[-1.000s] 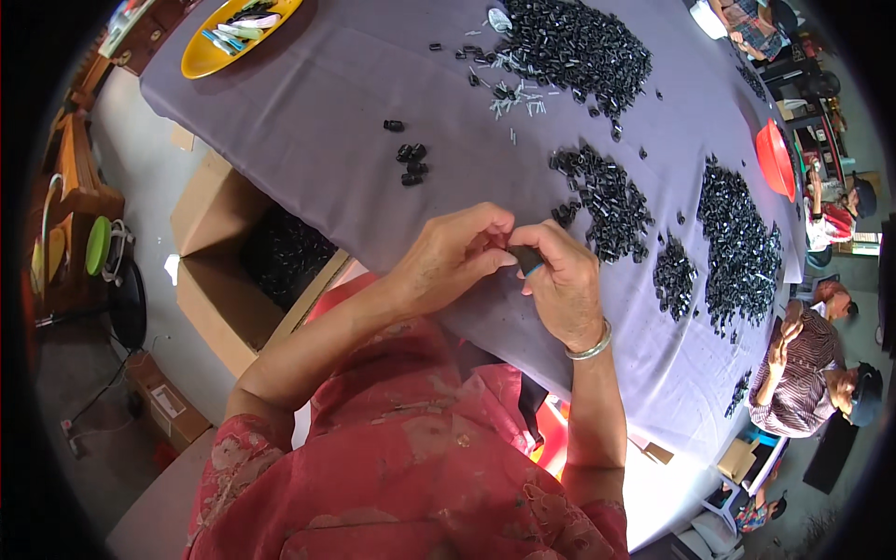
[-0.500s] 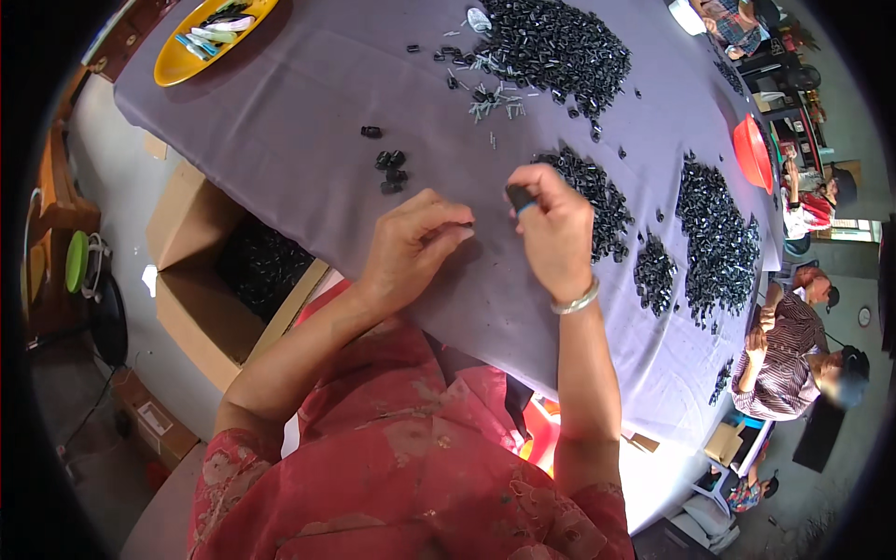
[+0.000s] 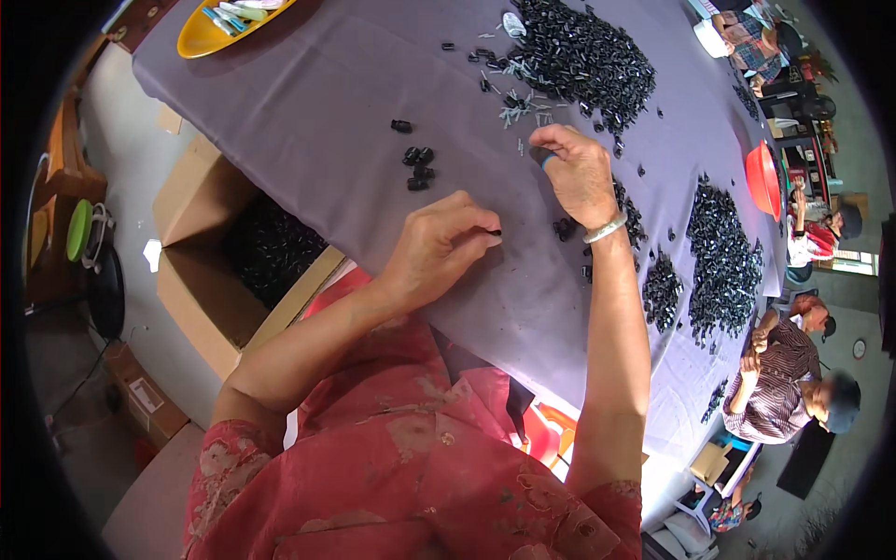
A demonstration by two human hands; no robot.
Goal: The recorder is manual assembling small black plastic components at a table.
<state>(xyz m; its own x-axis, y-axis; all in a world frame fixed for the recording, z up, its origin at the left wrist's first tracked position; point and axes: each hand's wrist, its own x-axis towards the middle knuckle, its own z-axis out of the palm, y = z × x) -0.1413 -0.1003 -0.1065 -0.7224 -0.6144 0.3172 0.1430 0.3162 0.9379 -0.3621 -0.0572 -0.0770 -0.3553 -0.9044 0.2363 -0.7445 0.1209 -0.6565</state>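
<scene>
My left hand [image 3: 443,243] is held over the purple-grey cloth. Thumb and forefinger pinch a small black plastic piece [image 3: 496,232]. Further right and farther off, my right hand [image 3: 579,177] hovers near thin silvery pins [image 3: 521,147], its fingers curled together. A dark cover with a blue edge is on its thumb. Whatever those fingertips may hold is hidden. Several black pieces [image 3: 419,157] lie beyond my left hand, one a little apart. A large pile of black pieces [image 3: 593,70] spreads beyond my right hand, with more pins at its near-left edge.
More black piles [image 3: 719,261] lie on the right. A yellow tray [image 3: 191,42] sits at the far left, a red bowl [image 3: 761,177] at the far right. Left of the table's edge stands an open cardboard box [image 3: 187,201] containing black pieces. Other people sit along the right side.
My right hand has moved away from my left, outward toward the pins. My left hand keeps its pinch on the black piece. The whole view has shifted slightly.
</scene>
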